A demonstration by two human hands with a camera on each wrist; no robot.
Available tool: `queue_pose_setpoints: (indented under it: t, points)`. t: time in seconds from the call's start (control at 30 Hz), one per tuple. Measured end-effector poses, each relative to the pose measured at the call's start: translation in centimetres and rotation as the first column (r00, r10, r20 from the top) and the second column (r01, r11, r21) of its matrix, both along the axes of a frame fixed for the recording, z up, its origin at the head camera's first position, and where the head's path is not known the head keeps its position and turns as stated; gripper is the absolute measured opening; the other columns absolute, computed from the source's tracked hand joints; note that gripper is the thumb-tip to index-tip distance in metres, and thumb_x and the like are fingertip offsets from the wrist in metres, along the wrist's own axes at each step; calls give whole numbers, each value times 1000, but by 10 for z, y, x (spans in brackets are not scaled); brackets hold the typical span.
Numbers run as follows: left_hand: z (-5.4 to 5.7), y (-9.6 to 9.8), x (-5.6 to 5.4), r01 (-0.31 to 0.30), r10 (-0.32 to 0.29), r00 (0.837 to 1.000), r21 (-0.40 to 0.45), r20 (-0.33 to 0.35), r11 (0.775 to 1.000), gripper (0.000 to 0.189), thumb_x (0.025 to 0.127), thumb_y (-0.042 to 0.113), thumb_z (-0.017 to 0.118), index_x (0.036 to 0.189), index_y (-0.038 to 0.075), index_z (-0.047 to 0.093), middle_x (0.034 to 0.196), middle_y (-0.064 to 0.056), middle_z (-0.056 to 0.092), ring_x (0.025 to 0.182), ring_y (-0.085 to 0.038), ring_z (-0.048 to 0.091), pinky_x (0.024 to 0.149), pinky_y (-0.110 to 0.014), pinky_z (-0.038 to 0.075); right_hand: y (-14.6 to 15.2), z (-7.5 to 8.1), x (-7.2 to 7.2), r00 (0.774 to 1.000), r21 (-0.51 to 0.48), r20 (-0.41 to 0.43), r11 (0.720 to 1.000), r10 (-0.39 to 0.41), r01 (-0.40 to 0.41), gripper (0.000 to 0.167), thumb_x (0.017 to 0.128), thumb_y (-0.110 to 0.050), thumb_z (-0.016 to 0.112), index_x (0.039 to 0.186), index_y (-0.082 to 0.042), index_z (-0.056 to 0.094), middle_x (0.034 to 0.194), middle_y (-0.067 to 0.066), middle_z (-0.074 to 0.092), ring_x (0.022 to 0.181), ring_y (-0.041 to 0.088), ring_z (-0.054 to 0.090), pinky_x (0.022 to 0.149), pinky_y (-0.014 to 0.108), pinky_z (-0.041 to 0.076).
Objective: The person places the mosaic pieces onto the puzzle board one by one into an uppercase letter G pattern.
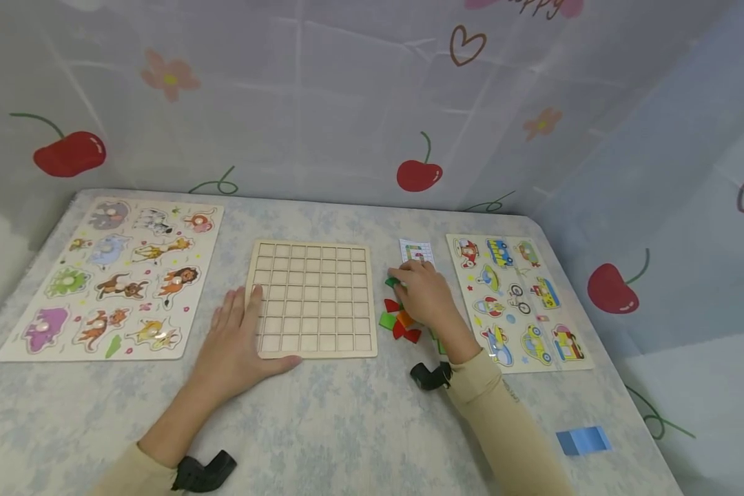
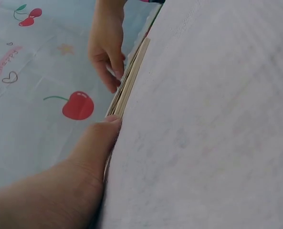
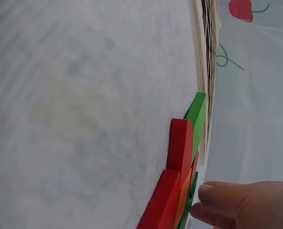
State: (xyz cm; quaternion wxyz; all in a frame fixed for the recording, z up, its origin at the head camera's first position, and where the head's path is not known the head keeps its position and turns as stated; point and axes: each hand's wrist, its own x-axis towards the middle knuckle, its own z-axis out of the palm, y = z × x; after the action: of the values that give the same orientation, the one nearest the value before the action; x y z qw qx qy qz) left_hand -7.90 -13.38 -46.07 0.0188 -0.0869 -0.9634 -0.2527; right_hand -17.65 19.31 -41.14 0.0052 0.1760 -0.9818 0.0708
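Five left fingers [image 1: 251,306] straight, at grid board [image 1: 313,301] corner, right fingers [image 1: 402,273] pinching green piece [image 1: 391,282], its long axis unclear

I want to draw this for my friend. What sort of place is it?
It looks like a play or learning table, though I can't tell whether it's at home or school. An animal puzzle, a vehicle puzzle and a wooden grid board lie on it.

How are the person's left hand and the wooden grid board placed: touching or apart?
Touching: the left wrist view shows the left hand with its thumb tip against the edge of the wooden grid board.
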Motion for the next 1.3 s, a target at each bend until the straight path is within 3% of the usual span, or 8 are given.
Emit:
queue_pose_setpoints:
  t: [0.3, 0.47, 0.57, 0.73, 0.9, 1.03, 1.3]
  points:
    - [-6, 2, -1, -19, 19, 1000, -16, 2, 1000, 141, 63, 86, 67, 160, 6, 1, 164, -27, 8, 153, -43, 6, 123, -61, 12, -1, -2, -4, 996, -33, 67, 998, -60, 62, 23, 93, -22, 70, 114, -14, 71, 113, 6, 68, 106, 29, 57, 85, 43, 54]
    - [-6, 1, 0, -22, 22, 1000, -10, 5, 1000, 142, 64, 86, 66, 160, 6, -1, 165, -27, 7, 153, -44, 5, 123, -61, 12, 1, -2, -5, 989, -97, 113, 990, -95, 106, 18, 92, -26, 72, 106, -16, 67, 96, 1, 68, 83, 20, 58, 70, 32, 50]
    - [-7, 2, 0, -24, 24, 1000, 0, -3, 1000, 142, 63, 86, 66, 160, 6, -1, 164, -27, 8, 153, -44, 6, 123, -61, 12, 2, -1, -4, 988, -126, 111, 984, -110, 124, 21, 93, -25, 71, 111, -17, 70, 96, 2, 73, 76, 18, 63, 63, 29, 50]
    - [-8, 2, 2, -29, 29, 1000, 1, -7, 1000, 143, 63, 85, 68, 160, 5, 0, 164, -27, 9, 153, -43, 8, 123, -61, 14, -2, -1, -5, 987, -209, 110, 969, -114, 135, 28, 95, -25, 68, 122, -17, 69, 105, 7, 75, 77, 19, 67, 61, 29, 52]
    - [-8, 1, 2, -30, 30, 1000, -11, -1, 999, 143, 63, 86, 66, 159, 3, 0, 165, -26, 7, 154, -43, 6, 123, -61, 13, -14, 5, -6, 981, -316, 181, 940, -71, 127, 28, 95, -27, 67, 122, -18, 68, 106, 7, 71, 58, 17, 57, 52, 28, 46]
    - [-6, 1, 0, -30, 30, 999, -17, -11, 999, 142, 65, 86, 65, 159, 1, 2, 165, -27, 7, 154, -43, 6, 123, -61, 12, -30, 8, -10, 976, -347, 214, 930, -44, 119, 30, 96, -29, 66, 125, -18, 67, 103, 5, 68, 48, 15, 48, 46, 26, 39]
    - [-1, 2, 2, -29, 29, 1000, -17, -8, 999, 140, 66, 82, 69, 158, -1, 4, 164, -28, 9, 153, -44, 8, 123, -61, 13, -66, 7, -23, 964, -436, 265, 888, -31, 148, 32, 96, -32, 66, 125, -19, 70, 106, 5, 68, 54, 15, 43, 50, 25, 37]
